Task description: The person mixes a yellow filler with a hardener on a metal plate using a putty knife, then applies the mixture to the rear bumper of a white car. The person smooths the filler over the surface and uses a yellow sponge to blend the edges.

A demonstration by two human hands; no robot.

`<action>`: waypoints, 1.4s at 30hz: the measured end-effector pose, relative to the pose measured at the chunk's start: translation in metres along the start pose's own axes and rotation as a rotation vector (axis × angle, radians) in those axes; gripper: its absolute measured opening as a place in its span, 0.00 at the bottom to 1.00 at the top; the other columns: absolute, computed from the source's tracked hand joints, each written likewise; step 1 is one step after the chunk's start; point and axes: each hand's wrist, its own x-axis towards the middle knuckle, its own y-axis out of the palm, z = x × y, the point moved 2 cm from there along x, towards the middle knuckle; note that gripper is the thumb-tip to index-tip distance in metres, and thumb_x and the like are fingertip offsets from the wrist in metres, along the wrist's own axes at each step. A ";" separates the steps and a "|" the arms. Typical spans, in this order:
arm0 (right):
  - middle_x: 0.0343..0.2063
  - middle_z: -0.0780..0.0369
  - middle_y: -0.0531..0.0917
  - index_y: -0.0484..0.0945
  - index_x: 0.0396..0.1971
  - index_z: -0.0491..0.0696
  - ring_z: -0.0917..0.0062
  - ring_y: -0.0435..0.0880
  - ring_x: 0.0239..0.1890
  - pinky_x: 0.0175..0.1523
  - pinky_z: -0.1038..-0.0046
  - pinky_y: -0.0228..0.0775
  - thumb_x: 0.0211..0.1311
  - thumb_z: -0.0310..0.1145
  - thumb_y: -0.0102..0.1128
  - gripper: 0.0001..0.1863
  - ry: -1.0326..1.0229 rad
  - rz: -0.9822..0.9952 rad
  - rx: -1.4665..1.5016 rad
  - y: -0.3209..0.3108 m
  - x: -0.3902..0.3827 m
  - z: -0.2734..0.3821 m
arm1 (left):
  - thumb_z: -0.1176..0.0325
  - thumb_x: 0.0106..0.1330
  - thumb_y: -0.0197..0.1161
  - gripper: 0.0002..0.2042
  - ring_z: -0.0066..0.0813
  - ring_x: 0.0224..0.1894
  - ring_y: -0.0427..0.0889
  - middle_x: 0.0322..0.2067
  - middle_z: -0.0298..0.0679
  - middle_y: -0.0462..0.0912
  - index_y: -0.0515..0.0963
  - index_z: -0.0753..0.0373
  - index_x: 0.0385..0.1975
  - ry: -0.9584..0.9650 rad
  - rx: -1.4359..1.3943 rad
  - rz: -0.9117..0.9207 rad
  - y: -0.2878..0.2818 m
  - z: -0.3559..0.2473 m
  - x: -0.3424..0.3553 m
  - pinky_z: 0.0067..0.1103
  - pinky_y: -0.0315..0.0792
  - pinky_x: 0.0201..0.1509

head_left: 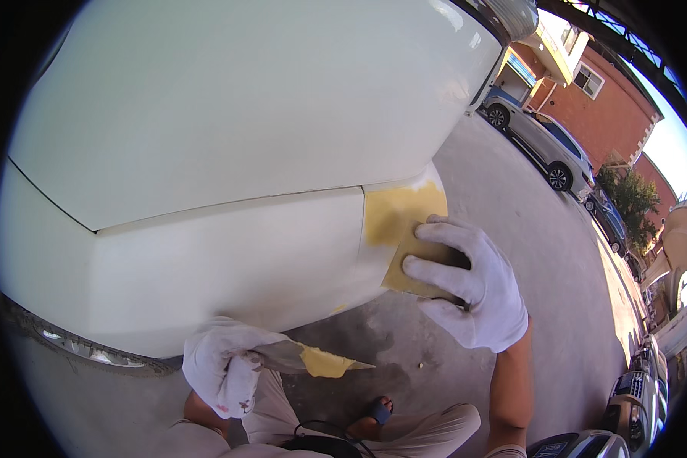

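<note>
My right hand (469, 286) wears a white glove and holds a thin, square yellow spreader (404, 267) at the corner of the white vehicle's lower panel (221, 259), just below a yellow putty patch (401, 202). My left hand (225, 366), also gloved, grips a metal putty knife (278, 355) below the panel's lower edge. A lump of yellow putty (324, 362) lies on its blade.
The white vehicle body (252, 107) fills the upper left. Grey pavement (542, 290) runs to the right, with parked cars (538, 141), a red building (603, 107) and more vehicles at the lower right (633, 404). My legs and a sandaled foot (374, 416) show at the bottom.
</note>
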 end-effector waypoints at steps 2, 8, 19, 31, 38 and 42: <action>0.60 0.56 0.82 0.90 0.50 0.56 0.50 0.81 0.61 0.63 0.55 0.76 0.45 0.30 0.80 0.26 -0.059 -0.013 -0.017 -0.009 0.017 -0.021 | 0.68 0.72 0.58 0.11 0.34 0.26 0.83 0.29 0.44 0.87 0.83 0.68 0.44 0.063 0.200 0.012 -0.001 0.000 0.007 0.25 0.77 0.36; 0.60 0.57 0.83 0.89 0.52 0.55 0.53 0.81 0.60 0.64 0.57 0.74 0.51 0.36 0.81 0.24 -0.100 0.193 0.024 -0.019 0.058 -0.039 | 0.74 0.64 0.57 0.11 0.30 0.24 0.80 0.30 0.40 0.87 0.86 0.67 0.40 0.088 0.358 0.044 0.004 0.015 0.011 0.23 0.74 0.35; 0.58 0.56 0.83 0.89 0.52 0.53 0.55 0.82 0.58 0.62 0.58 0.76 0.52 0.34 0.78 0.24 -0.152 0.214 0.094 -0.016 0.068 -0.040 | 0.76 0.65 0.64 0.11 0.29 0.17 0.79 0.21 0.30 0.83 0.85 0.60 0.46 0.212 0.219 0.051 0.013 0.026 0.020 0.26 0.70 0.23; 0.59 0.56 0.82 0.89 0.52 0.50 0.57 0.83 0.55 0.61 0.61 0.78 0.49 0.28 0.75 0.25 0.048 0.066 -0.030 -0.023 0.020 -0.047 | 0.73 0.64 0.62 0.08 0.33 0.24 0.81 0.26 0.37 0.86 0.85 0.64 0.39 0.020 0.290 0.019 0.014 0.014 0.009 0.26 0.75 0.34; 0.65 0.35 0.74 0.71 0.71 0.39 0.36 0.82 0.60 0.55 0.37 0.84 0.61 0.43 0.78 0.42 0.682 -0.557 1.507 0.057 -0.079 0.060 | 0.82 0.63 0.60 0.12 0.34 0.21 0.81 0.25 0.41 0.85 0.84 0.68 0.46 -0.135 0.435 -0.100 0.039 0.006 0.001 0.24 0.75 0.29; 0.67 0.44 0.75 0.62 0.73 0.37 0.54 0.79 0.67 0.67 0.53 0.77 0.72 0.40 0.64 0.38 0.959 -0.441 2.496 0.072 -0.095 0.087 | 0.80 0.65 0.62 0.14 0.36 0.25 0.84 0.32 0.46 0.88 0.85 0.69 0.49 0.053 0.489 -0.133 0.057 0.008 -0.011 0.27 0.78 0.34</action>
